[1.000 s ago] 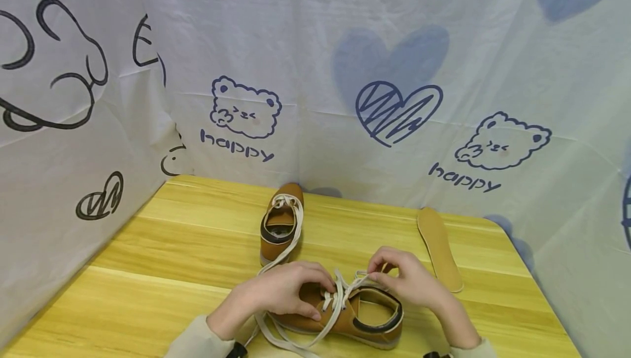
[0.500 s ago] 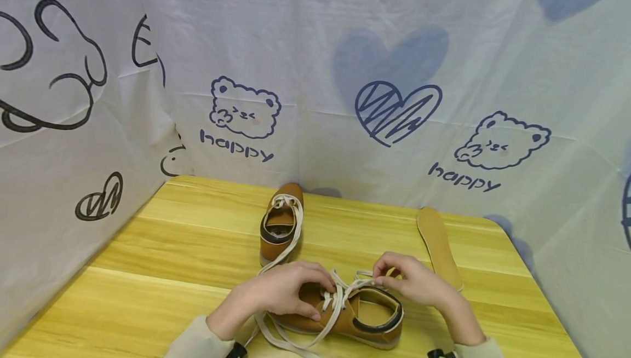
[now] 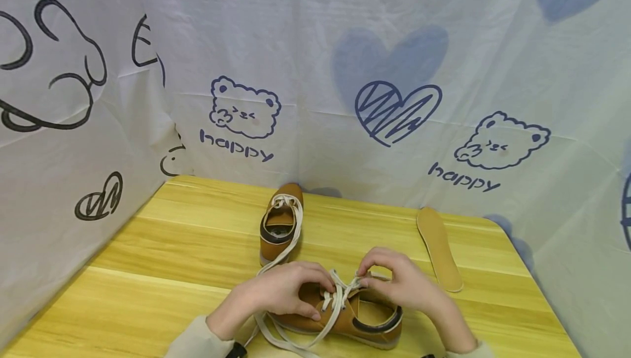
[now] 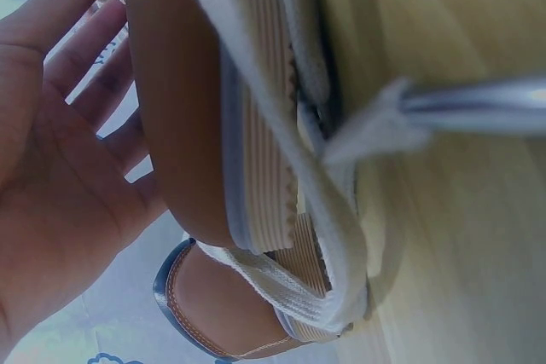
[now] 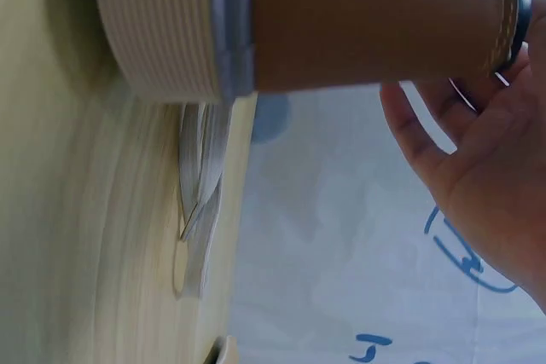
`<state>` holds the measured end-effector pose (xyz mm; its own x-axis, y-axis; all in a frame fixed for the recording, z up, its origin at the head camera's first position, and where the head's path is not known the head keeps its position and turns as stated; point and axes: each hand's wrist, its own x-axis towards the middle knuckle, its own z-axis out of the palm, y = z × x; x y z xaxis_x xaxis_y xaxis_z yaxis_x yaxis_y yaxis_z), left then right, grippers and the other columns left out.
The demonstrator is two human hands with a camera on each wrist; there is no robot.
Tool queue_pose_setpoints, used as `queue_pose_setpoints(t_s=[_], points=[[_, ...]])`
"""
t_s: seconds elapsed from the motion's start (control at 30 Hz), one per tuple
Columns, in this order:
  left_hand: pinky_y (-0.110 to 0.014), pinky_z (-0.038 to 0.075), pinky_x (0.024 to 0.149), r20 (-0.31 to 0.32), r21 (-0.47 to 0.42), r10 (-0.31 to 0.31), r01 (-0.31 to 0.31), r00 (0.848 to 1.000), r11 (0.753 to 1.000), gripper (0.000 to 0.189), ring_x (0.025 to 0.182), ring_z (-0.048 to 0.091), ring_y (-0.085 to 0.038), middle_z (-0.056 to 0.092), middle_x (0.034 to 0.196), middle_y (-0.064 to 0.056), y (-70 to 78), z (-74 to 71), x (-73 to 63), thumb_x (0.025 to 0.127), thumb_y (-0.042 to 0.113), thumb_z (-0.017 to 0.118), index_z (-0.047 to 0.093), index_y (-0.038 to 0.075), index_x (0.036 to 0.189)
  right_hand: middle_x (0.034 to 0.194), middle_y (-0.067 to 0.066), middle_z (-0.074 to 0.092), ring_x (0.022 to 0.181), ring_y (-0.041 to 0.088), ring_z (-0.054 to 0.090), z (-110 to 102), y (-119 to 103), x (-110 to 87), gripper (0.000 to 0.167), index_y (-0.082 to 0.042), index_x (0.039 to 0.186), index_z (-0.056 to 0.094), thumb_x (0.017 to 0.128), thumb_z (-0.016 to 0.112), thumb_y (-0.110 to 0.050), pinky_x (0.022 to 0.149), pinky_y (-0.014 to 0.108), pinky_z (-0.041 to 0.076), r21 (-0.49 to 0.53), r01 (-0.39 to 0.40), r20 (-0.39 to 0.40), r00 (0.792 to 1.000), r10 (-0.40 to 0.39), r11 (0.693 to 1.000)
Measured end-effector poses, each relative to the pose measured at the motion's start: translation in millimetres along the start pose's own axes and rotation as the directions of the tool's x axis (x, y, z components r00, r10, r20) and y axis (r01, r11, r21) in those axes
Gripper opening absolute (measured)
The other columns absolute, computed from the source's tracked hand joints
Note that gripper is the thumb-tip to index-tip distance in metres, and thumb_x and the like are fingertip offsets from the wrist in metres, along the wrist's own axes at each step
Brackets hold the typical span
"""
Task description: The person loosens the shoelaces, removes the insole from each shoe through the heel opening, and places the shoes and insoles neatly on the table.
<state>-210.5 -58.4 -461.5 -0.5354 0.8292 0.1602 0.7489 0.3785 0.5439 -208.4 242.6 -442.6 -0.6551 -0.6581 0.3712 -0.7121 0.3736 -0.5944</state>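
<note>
A brown lace-up shoe lies on the table, toe to the left, its heel filling much of the right wrist view. My left hand holds it around the toe end, thumb on the near side and fingers over the far side. At the top of the opening, my right hand pinches the off-white shoelace between thumb and fingertips. Long lace strands loop down over the near side, and in the left wrist view a blurred silver lace tip sticks out beside the shoe.
A second brown shoe stands behind, toe pointing away, with off-white laces trailing toward the left hand. A tan insole lies at the back right of the wooden table. Printed white cloth hangs behind and at the sides.
My right hand first shifts slightly right along the lace, then comes back left, closer to the knot area. The left hand and both shoes stay put.
</note>
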Motion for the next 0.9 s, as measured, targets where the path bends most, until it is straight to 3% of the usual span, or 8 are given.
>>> queue_pose_setpoints(t_s=[0.27, 0.9], points=[[-0.025, 0.048, 0.106, 0.007, -0.009, -0.004, 0.004, 1.000, 1.000, 0.040, 0.122, 0.059, -0.004, 0.064, 0.131, 0.014, 0.1, -0.1, -0.1, 0.088, 0.030, 0.085, 0.071, 0.025, 0.126, 0.098, -0.015, 0.069, 0.091, 0.006, 0.062, 6.9, -0.9, 0.3, 0.013, -0.025, 0.099, 0.072, 0.093, 0.081, -0.019, 0.082, 0.037, 0.055, -0.071, 0.031, 0.055, 0.998, -0.028, 0.997], [-0.025, 0.048, 0.106, 0.000, -0.005, 0.004, -0.004, 1.000, 1.000, 0.040, 0.121, 0.059, -0.003, 0.064, 0.130, 0.013, 0.7, -0.4, -0.5, 0.088, 0.028, 0.085, 0.071, 0.024, 0.126, 0.097, -0.010, 0.069, 0.090, 0.008, 0.065, -4.5, 2.1, -4.6, 0.011, -0.019, 0.096, 0.072, 0.093, 0.079, -0.011, 0.082, 0.035, 0.059, -0.044, -0.011, 0.011, 1.000, 0.011, 0.999]])
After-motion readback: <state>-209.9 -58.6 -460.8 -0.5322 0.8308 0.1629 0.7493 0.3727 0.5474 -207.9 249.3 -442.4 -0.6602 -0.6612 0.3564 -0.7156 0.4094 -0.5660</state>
